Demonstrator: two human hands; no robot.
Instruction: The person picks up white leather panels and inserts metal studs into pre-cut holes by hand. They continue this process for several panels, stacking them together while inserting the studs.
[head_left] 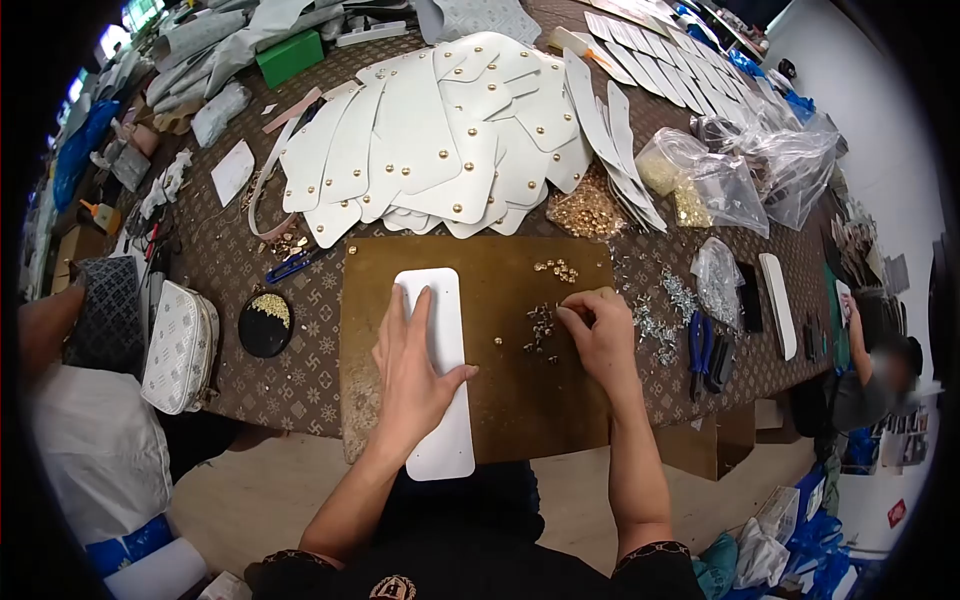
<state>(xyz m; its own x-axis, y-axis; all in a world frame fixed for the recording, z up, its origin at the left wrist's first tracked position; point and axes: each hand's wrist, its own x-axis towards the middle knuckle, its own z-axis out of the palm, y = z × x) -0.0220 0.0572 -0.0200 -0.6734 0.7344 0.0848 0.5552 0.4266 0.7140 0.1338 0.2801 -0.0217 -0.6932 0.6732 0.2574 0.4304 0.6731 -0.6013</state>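
A white rounded panel [441, 400] with small holes near its corners lies lengthwise on a brown mat [540, 420], its near end sticking out past the mat's edge. My left hand [408, 365] rests on it with fingers stretched out and the thumb across its right edge. My right hand [603, 335] is at the mat's right side, thumb and fingertips pinched together beside a cluster of small silvery metal pieces [540, 325]. Whatever is between those fingertips is too small to make out. Several gold domed studs [556, 271] sit farther back, and a single gold stud [498, 341] lies mid-mat.
Behind the mat is a large pile of white panels with gold studs [430, 140]. Loose screws [660, 310], blue-handled pliers [697, 355] and plastic bags [700, 180] are at right. At left are a round black dish [266, 325] and a patterned case [180, 348]. Other people sit at both sides.
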